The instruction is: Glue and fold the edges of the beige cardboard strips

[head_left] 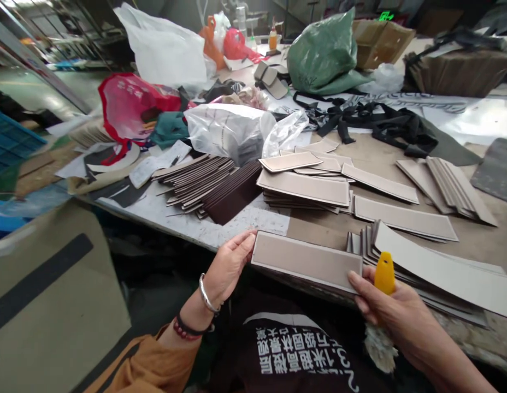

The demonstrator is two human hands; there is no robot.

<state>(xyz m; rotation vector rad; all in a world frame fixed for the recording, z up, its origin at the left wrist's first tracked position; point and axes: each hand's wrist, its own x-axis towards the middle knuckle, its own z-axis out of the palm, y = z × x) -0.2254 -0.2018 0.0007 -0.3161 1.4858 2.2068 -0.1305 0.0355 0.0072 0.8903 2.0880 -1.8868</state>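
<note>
A flat rectangular beige panel (306, 261) with a pale border and dark edge is held up at the table's front edge. My left hand (231, 265), closed, pinches its left end between thumb and fingers. The right end is gripped by my right hand (384, 300), thumb on top. That same hand also holds a brush with a yellow handle (385, 272), whose pale, matted bristles (380, 349) hang below the palm. Just beyond the panel lies a stack of similar bordered panels (302, 188). Longer grey-beige strips (446, 267) are piled beside my right hand.
Dark brown strips (237, 194) and a fanned stack of thin pieces (196, 183) lie to the left. Plastic bags, a green sack (323, 54), black straps (384, 123) and a cardboard box (380, 41) stand farther back. A large board (60, 295) is at lower left.
</note>
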